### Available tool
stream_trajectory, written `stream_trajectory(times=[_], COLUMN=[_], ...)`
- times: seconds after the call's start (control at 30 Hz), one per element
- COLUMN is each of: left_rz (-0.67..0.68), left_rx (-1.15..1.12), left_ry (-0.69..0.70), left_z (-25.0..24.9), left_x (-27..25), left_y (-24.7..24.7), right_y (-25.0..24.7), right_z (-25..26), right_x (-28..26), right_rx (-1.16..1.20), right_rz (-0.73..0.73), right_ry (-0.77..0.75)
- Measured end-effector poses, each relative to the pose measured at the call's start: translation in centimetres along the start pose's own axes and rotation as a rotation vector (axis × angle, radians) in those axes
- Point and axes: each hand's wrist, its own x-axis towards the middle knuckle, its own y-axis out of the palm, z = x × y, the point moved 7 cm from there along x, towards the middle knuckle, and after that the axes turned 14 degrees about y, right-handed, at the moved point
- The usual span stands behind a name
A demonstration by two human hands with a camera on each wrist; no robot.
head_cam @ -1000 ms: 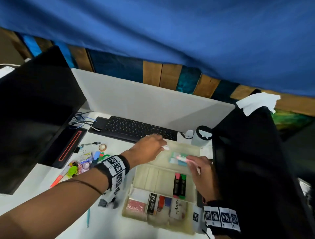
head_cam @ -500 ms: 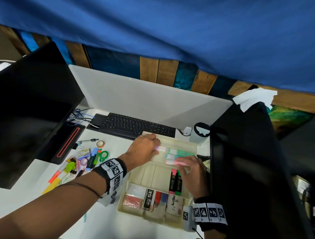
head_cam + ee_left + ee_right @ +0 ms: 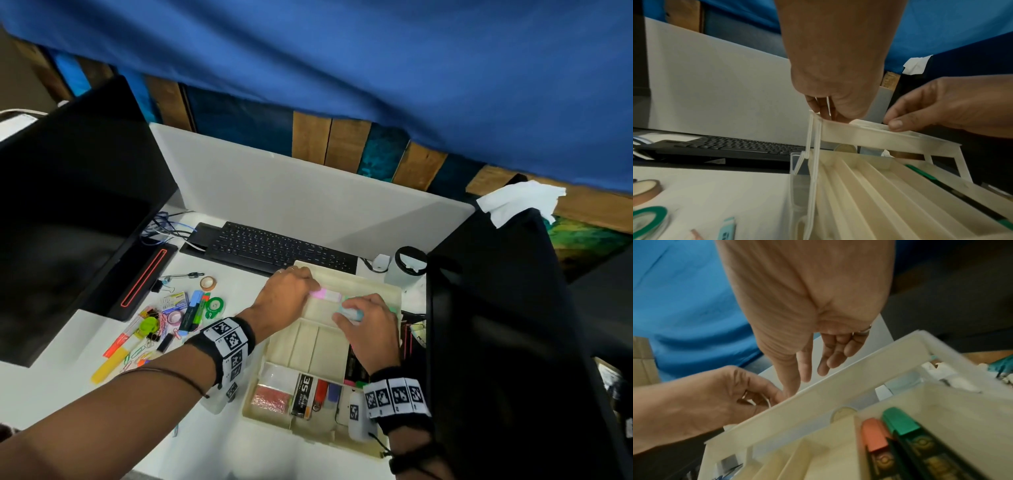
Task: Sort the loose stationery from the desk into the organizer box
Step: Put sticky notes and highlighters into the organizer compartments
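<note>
The cream organizer box stands open on the white desk, its raised upper tray at the far end. My left hand is at the tray's left end, fingers curled and pinching the end of a pink pastel marker that lies in the tray. My right hand rests over the tray with fingers straight and relaxed, covering a pale teal marker; its thumb touches the rim. Two black highlighters, capped pink and green, lie in a lower compartment.
Loose stationery lies left of the box: a green tape dispenser, a tape roll, a yellow highlighter, a pen, several clips. A black keyboard sits behind, a monitor at left, a black bulk at right.
My right hand has brought its marker down into the upper tray and now lies flat over it. The left hand stays at the tray's left end with the pink marker.
</note>
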Motion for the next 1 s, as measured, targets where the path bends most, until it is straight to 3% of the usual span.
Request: stream_trajectory(times=[0.17, 0.3, 0.4, 0.53, 0.63, 0.77, 1.0], left_rz=[-0.068, -0.232, -0.313, -0.316, -0.241, -0.153, -0.037], left_rx=[-0.078, -0.193, -0.229, -0.245, -0.294, -0.363, -0.368], left_ry=[0.056, 0.041, -0.049, -0.287, -0.498, -0.700, -0.750], left_z=[-0.3, 1.5, 4.4, 10.4, 15.0, 18.7, 19.9], left_x=[-0.3, -3.3, -6.8, -12.6, -17.8, -24.3, -32.3], left_y=[-0.6, -1.9, -2.8, -2.5, -1.3, -0.2, 1.2], right_y=[0.2, 0.4, 1.5, 4.0, 7.9, 15.5, 30.4], right_z=[0.1, 0.6, 3.4, 9.4, 13.9, 18.7, 22.7], right_x=[0.2, 0.0, -0.5, -1.3, -1.4, -0.7, 1.5], right_rx=[-0.070, -0.074, -0.082, 0.021, 0.096, 0.015, -0.060], right_rz=[-0.078, -0.101, -0.116, -0.089, 0.044, 0.203, 0.392], right_ry=[0.097, 0.080, -0.035, -0.216, -0.236, -0.304, -0.294])
